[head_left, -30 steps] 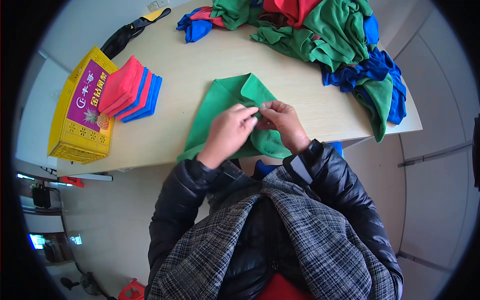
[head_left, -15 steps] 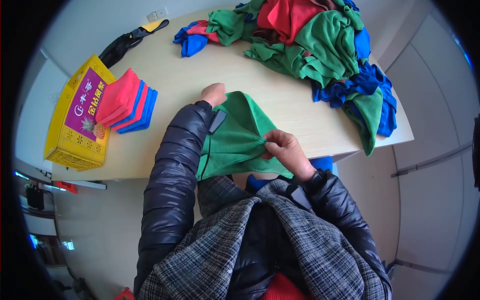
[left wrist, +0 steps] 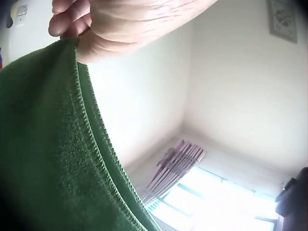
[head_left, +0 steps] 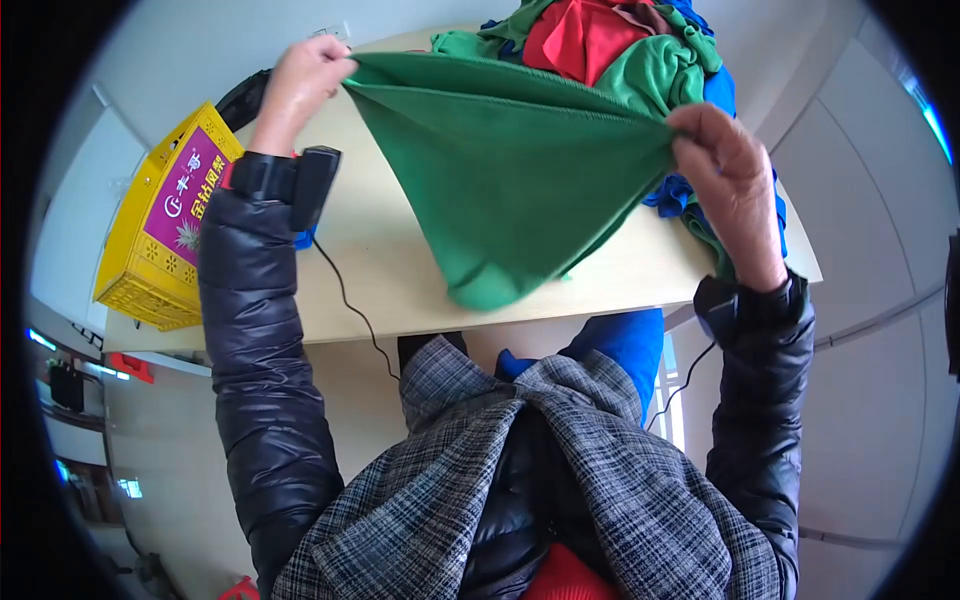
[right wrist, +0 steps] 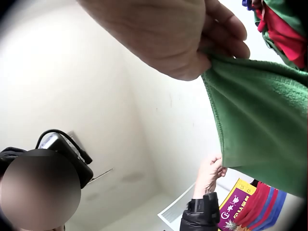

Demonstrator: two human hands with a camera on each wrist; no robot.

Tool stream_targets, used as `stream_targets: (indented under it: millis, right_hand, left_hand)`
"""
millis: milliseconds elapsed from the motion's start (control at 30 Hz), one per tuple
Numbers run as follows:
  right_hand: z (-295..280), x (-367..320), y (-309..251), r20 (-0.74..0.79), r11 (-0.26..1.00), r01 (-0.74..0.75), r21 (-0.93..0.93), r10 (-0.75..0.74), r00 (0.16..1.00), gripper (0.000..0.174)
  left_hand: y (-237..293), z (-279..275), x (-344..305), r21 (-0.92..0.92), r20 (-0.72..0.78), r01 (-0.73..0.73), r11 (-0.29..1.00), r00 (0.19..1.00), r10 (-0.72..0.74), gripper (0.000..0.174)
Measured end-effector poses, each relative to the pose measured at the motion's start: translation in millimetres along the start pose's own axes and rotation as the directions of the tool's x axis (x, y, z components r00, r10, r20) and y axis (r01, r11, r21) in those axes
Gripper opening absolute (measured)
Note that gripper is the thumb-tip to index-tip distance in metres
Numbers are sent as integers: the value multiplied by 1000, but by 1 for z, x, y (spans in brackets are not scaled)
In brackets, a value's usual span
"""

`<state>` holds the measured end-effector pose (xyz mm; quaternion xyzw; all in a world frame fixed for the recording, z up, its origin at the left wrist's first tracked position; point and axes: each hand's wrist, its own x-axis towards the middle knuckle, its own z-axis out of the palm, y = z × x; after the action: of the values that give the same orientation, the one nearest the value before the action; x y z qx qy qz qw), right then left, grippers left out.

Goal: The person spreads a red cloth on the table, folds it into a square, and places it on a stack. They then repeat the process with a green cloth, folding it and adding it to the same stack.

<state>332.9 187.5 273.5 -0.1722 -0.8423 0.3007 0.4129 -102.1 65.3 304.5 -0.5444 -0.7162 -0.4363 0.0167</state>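
A green cloth (head_left: 520, 170) with stitched edges hangs stretched between both hands, doubled over along its top, its lower part drooping over the table's near side. My left hand (head_left: 303, 88) pinches one upper corner at the far left. In the left wrist view, thumb and fingers close on that corner of the cloth (left wrist: 43, 120). At the right my right hand (head_left: 732, 180) pinches the opposite corner between thumb and fingers. The right wrist view shows the same grip on the cloth (right wrist: 260, 115), its edge running across to the left hand (right wrist: 210, 173).
A heap of crumpled red, green and blue cloths (head_left: 590, 40) lies on the table's (head_left: 380, 290) far right, partly behind the green cloth. To the left stands a yellow crate (head_left: 130, 270). Beside it, folded red and blue cloths (right wrist: 262, 207) are mostly hidden by the left arm in the head view.
The green cloth has been lifted off the table and spread wide. Both hands have moved up and apart, the left far to the left, the right to the right.
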Motion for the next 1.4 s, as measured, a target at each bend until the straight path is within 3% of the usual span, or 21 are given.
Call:
stream_targets:
  millis: [33, 133, 300, 433, 533, 700, 800, 933, 967, 1000, 1133, 1167, 1267, 1400]
  right_hand:
    - [-1, 4, -4, -7, 1000, 0, -7, -1, 1000, 17]
    - [0, 19, -11, 10, 928, 225, -296, -232, 973, 16]
    - [7, 40, -8, -23, 925, 174, -336, -193, 981, 15]
    - [16, 46, -8, -24, 926, 244, -289, -262, 965, 16]
    - [26, 46, -9, 64, 987, 154, 52, -157, 985, 18]
    - [46, 24, -28, 177, 970, 171, 173, -202, 963, 16]
    - [57, 6, -43, 351, 852, -102, 514, -100, 931, 15]
    - [62, -4, -29, 351, 822, -181, 540, -24, 936, 15]
    - [58, -1, -14, 356, 819, -185, 542, -24, 934, 15]
    - [48, 7, 10, 287, 859, -146, 491, -1, 958, 16]
    - [21, 22, 35, 53, 939, -60, 338, 44, 998, 17]
    - [17, 27, 33, 55, 942, -57, 331, 42, 998, 17]
    - [-5, 24, 4, -71, 974, 141, 177, -130, 989, 17]
    - [3, 8, -31, -9, 981, 190, -37, -190, 982, 17]
  left_hand:
    - [9, -10, -1, -5, 1, -8, 1000, 1000, 8, 14]
    - [20, -37, -7, 42, -12, 68, 997, 998, -67, 14]
    - [14, -61, -15, 11, 10, 72, 997, 997, -72, 15]
    - [11, -66, -22, -38, -91, 130, 991, 987, -133, 20]
    - [5, -74, -22, -107, -126, 137, 985, 981, -150, 22]
    - [6, -105, -18, -147, -200, 117, 982, 969, -145, 22]
    - [8, -120, -2, -82, -117, 158, 984, 979, -167, 23]
    - [24, -95, 23, 81, -95, 212, 974, 974, -204, 24]
    - [15, -78, 33, 101, -131, 111, 989, 987, -98, 19]
    - [9, -62, 39, 120, -164, 7, 993, 986, 13, 17]
    - [31, -13, 42, -56, -101, 86, 995, 991, -91, 16]
    - [31, -7, 43, -136, -80, 107, 985, 990, -119, 17]
    - [15, 8, 55, -275, -42, 79, 958, 995, -94, 18]
    - [-73, 25, 94, -386, 76, 26, 922, 997, 4, 22]
